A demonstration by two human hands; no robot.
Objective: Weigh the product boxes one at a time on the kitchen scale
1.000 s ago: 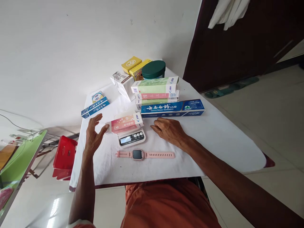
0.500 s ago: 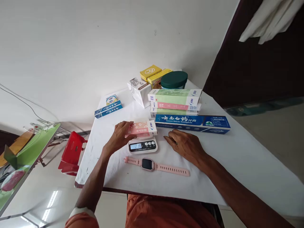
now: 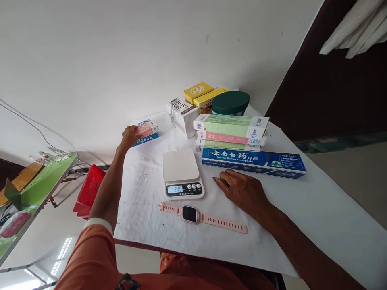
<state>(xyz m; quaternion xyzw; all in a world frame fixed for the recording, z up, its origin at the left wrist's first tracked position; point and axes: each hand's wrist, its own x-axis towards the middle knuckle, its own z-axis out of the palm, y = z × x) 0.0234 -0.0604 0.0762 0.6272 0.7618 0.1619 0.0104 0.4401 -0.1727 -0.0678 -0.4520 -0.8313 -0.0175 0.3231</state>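
At the table's left, my left hand is closed around a pink toothpaste box. This box is over the small blue toothpaste boxes, partly covering them; whether it rests on them I cannot tell. My right hand lies on the cloth with its fingers curled in, and no object shows in it. Left of that hand stands a white kitchen scale with a bare platform and a lit display reading 219. A pink-strapped watch lies stretched out in front of the scale.
A long blue toothpaste box lies beyond my right hand. Behind it are stacked green and pink boxes, a dark green lidded tub, a white box and yellow boxes. A red chair stands left of the table.
My left hand has carried the pink toothpaste box off the scale, leftward and away to the small blue boxes. The scale's platform is now uncovered. My right hand has stayed nearly in place.
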